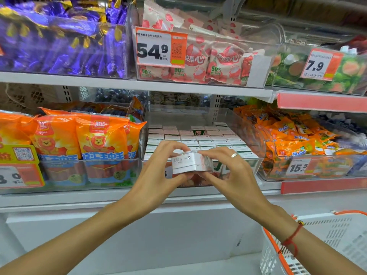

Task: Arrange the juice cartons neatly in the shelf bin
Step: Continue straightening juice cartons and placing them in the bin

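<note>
A small juice carton [187,163] with a white top is held between both hands just in front of the clear shelf bin [246,124]. My left hand [158,169] grips its left side and my right hand [231,171], with a ring, grips its right side. Inside the bin several juice cartons [200,138] stand upright in tidy rows, white tops showing, and one carton [198,132] near the back shows a green and red face. The bin's front rows are partly hidden by my hands.
Orange sausage packs [79,139] fill the bin to the left, orange snack packets [294,135] the bin to the right. Purple candies [59,42] and lychee packets [208,60] sit on the shelf above. A white and orange shopping basket [321,241] stands at lower right.
</note>
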Demonstrator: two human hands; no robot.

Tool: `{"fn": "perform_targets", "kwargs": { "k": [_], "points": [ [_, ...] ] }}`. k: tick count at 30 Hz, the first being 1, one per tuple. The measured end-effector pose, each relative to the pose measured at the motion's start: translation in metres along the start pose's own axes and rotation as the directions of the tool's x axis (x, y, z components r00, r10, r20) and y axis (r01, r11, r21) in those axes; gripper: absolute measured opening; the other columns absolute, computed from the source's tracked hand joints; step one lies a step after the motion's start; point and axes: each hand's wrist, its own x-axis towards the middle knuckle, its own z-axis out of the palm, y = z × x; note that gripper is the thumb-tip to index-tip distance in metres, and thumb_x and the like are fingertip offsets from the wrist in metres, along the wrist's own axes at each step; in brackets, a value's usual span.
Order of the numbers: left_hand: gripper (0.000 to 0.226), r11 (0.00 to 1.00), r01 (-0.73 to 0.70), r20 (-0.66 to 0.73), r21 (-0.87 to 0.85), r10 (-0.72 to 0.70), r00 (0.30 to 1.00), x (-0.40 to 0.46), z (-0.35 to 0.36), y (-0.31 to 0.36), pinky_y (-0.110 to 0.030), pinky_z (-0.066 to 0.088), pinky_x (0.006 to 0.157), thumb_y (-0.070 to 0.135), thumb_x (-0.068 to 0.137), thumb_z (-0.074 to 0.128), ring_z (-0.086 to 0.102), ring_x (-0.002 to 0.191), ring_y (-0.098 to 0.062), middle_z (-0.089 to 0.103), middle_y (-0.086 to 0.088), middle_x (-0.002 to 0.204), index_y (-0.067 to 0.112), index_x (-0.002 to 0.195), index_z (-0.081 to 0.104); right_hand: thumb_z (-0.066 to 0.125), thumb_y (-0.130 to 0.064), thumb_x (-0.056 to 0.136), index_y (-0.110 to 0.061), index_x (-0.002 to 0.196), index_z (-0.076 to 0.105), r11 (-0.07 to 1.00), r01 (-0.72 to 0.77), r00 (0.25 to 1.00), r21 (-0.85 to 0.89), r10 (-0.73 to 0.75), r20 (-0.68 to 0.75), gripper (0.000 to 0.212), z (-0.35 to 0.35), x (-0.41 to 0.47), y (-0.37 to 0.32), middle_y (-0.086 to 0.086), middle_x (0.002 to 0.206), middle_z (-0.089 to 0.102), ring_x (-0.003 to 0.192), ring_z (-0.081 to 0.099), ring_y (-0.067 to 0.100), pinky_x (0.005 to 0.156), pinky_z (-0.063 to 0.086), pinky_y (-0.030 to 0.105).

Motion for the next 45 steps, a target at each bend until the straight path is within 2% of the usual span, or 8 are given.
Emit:
{"fn": "perform_targets", "kwargs": {
  "k": [5, 9, 15, 21, 28, 32, 39, 45],
  "points": [
    [0.038, 0.997, -0.062, -0.135, 0.038, 0.066, 0.989, 0.033, 0.002, -0.005, -0.012, 0.047, 0.085, 0.024, 0.086, 0.071, 0.050, 0.111, 0.006, 0.056, 0.022, 0.116, 0.039, 0.114, 0.050, 0.062, -0.035, 0.092, -0.035, 0.135, 0.050, 0.989, -0.133, 0.991, -0.065, 0.134, 0.005, 0.045, -0.005, 0.019, 0.033, -0.013, 0.134, 0.056, 0.125, 0.048, 0.006, 0.102, 0.040, 0.026],
    [0.038, 1.000, 0.005, -0.246, -0.008, -0.007, 0.969, 0.084, 0.010, -0.017, -0.020, 0.048, 0.084, 0.046, 0.080, 0.069, 0.054, 0.105, 0.003, 0.059, 0.017, 0.114, 0.032, 0.112, 0.053, 0.045, -0.044, 0.099, -0.026, 0.136, 0.051, 0.910, -0.212, 0.951, -0.355, 0.276, 0.141, 0.042, -0.009, 0.030, 0.075, -0.007, 0.140, 0.053, 0.131, 0.044, 0.012, 0.105, 0.033, 0.028],
    [0.044, 0.988, 0.153, -0.187, 0.003, -0.150, 0.971, 0.145, 0.045, -0.061, -0.046, 0.050, 0.091, 0.025, 0.082, 0.076, 0.060, 0.108, -0.021, 0.063, 0.001, 0.119, 0.024, 0.120, 0.053, 0.030, -0.056, 0.097, -0.033, 0.128, 0.057, 0.889, -0.196, 0.939, -0.414, 0.292, 0.184, 0.047, -0.003, 0.030, 0.097, -0.016, 0.133, 0.057, 0.122, 0.049, 0.005, 0.095, 0.036, 0.023],
    [0.044, 0.979, 0.203, -0.115, 0.025, -0.198, 0.973, 0.174, 0.057, -0.079, -0.040, 0.053, 0.088, 0.023, 0.082, 0.077, 0.065, 0.101, -0.022, 0.066, 0.001, 0.111, 0.018, 0.120, 0.055, 0.011, -0.062, 0.091, -0.036, 0.130, 0.053, 0.878, -0.157, 0.946, -0.453, 0.265, 0.186, 0.063, -0.002, 0.025, 0.094, -0.019, 0.134, 0.052, 0.124, 0.043, 0.002, 0.097, 0.031, 0.021],
    [0.044, 0.971, 0.064, 0.104, 0.229, -0.089, 0.991, 0.205, 0.044, -0.074, -0.036, 0.054, 0.083, 0.023, 0.084, 0.075, 0.063, 0.097, -0.021, 0.062, 0.000, 0.119, 0.023, 0.122, 0.054, 0.008, -0.060, 0.091, -0.034, 0.132, 0.052, 0.869, -0.134, 0.949, -0.476, 0.251, 0.192, 0.065, -0.002, 0.024, 0.093, -0.017, 0.136, 0.052, 0.125, 0.044, 0.005, 0.099, 0.029, 0.022],
    [0.043, 0.940, -0.032, 0.174, 0.341, -0.030, 0.984, 0.207, 0.046, -0.074, -0.043, 0.053, 0.086, 0.026, 0.082, 0.077, 0.061, 0.097, -0.022, 0.060, 0.005, 0.107, 0.026, 0.117, 0.053, 0.011, -0.059, 0.098, -0.034, 0.131, 0.052, 0.869, -0.132, 0.952, -0.477, 0.245, 0.185, 0.059, -0.001, 0.023, 0.094, -0.017, 0.134, 0.053, 0.124, 0.044, 0.004, 0.098, 0.029, 0.021],
    [0.048, 0.926, 0.030, 0.234, 0.377, -0.126, 0.964, 0.217, 0.033, -0.082, -0.025, 0.049, 0.075, 0.022, 0.080, 0.079, 0.062, 0.096, -0.019, 0.065, -0.003, 0.115, 0.017, 0.121, 0.055, 0.001, -0.063, 0.091, -0.038, 0.137, 0.045, 0.858, -0.157, 0.937, -0.489, 0.286, 0.200, 0.069, 0.000, 0.023, 0.093, -0.020, 0.143, 0.045, 0.132, 0.036, 0.002, 0.105, 0.026, 0.021],
    [0.046, 0.880, 0.032, 0.336, 0.474, -0.215, 0.917, 0.228, 0.050, -0.087, -0.026, 0.042, 0.081, 0.033, 0.088, 0.069, 0.057, 0.104, -0.021, 0.061, -0.004, 0.126, 0.014, 0.128, 0.057, 0.000, -0.064, 0.090, -0.038, 0.137, 0.046, 0.854, -0.165, 0.937, -0.494, 0.292, 0.191, 0.071, 0.000, 0.022, 0.092, -0.020, 0.144, 0.044, 0.133, 0.035, 0.001, 0.106, 0.024, 0.020]
  ]
}}
